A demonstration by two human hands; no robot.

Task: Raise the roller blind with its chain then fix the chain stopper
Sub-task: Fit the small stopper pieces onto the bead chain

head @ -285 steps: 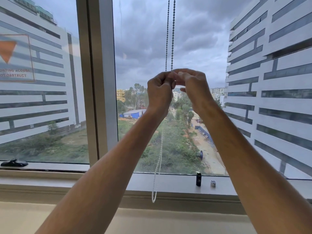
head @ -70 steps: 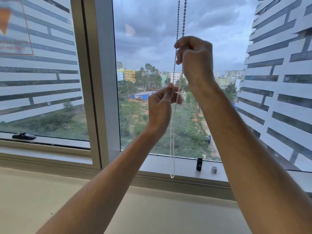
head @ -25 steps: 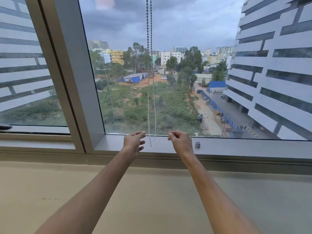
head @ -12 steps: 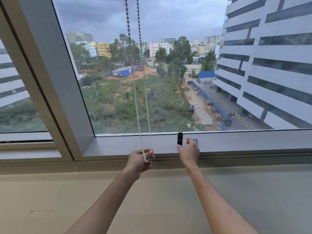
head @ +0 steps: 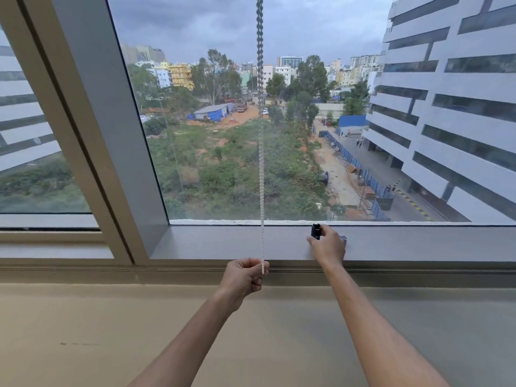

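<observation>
Bead chain [head: 261,174] top beyond the upper edge; small pale piece [head: 344,237] mostly behind right hand [head: 327,247].

No text, label, brand or number can be read anywhere. The small black stopper piece [head: 316,231], pinched at the fingertips of the right hand [head: 327,245], carries a faint pale mark (too small and blurred to make out as letters).
</observation>
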